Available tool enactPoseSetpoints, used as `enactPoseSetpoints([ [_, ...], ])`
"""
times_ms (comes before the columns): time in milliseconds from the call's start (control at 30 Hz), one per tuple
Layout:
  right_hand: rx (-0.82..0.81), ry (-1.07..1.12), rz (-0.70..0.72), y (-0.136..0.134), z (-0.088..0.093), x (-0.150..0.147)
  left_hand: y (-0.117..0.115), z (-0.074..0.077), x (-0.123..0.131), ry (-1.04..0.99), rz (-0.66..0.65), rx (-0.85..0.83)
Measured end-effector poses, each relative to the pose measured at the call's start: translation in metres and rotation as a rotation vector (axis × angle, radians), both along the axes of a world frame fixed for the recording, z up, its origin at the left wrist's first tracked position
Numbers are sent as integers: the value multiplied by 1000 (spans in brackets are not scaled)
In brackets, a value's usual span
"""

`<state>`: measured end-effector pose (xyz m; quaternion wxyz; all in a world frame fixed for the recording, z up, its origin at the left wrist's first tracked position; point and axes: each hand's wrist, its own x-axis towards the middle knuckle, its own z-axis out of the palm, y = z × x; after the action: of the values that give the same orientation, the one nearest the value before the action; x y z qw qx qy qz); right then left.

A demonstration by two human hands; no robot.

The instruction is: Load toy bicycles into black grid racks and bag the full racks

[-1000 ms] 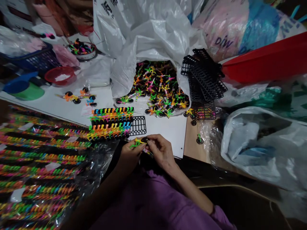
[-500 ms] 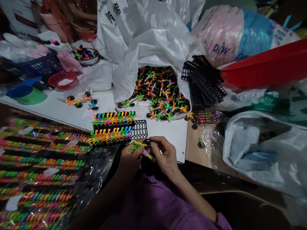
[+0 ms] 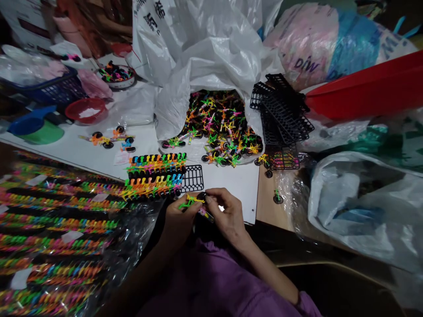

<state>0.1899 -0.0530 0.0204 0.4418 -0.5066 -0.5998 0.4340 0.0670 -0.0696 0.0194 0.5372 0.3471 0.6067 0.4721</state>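
Between my two hands is a small toy bicycle (image 3: 192, 200) with a green and yellow frame and black wheels. My left hand (image 3: 180, 216) pinches its green end between thumb and fingers. At the black wheel on the other end, my right hand (image 3: 228, 214) closes thumb and forefinger. A clear tube with coloured contents (image 3: 206, 214) hangs below the frame, partly behind my right fingers. Just beyond my hands lies a black plastic rack (image 3: 192, 178), its left part filled with rows of colourful toy bicycles (image 3: 155, 180).
An open white sack (image 3: 211, 61) spills toy bicycles (image 3: 223, 127) onto the table. Black racks (image 3: 280, 110) are stacked to its right, near a red tub (image 3: 366, 92). Filled racks in plastic (image 3: 59, 224) lie at left. A white bag (image 3: 360, 207) stands open at right.
The hands stay in nearly the same place. My right fingers have shifted slightly at the black wheel, and the tube now shows less beside them.
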Motion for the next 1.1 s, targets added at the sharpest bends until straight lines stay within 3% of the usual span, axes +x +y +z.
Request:
enactPoseSetpoints([
  [133,84,-66,-12,-3,-2,-1,-1,2,-1,55,10,16],
  [367,421,-179,-27,-6,10,-6,-5,13,-1,199,9,80],
  [667,557,-153,107,-5,6,3,-15,12,-4,256,-23,148],
  [867,600,-106,90,7,13,10,-1,19,-5,353,-46,254],
  [967,650,-83,60,6,15,16,4,21,-9,416,-107,361],
  [1100,686,-82,125,-1,14,27,2,20,-10,410,-203,548],
])
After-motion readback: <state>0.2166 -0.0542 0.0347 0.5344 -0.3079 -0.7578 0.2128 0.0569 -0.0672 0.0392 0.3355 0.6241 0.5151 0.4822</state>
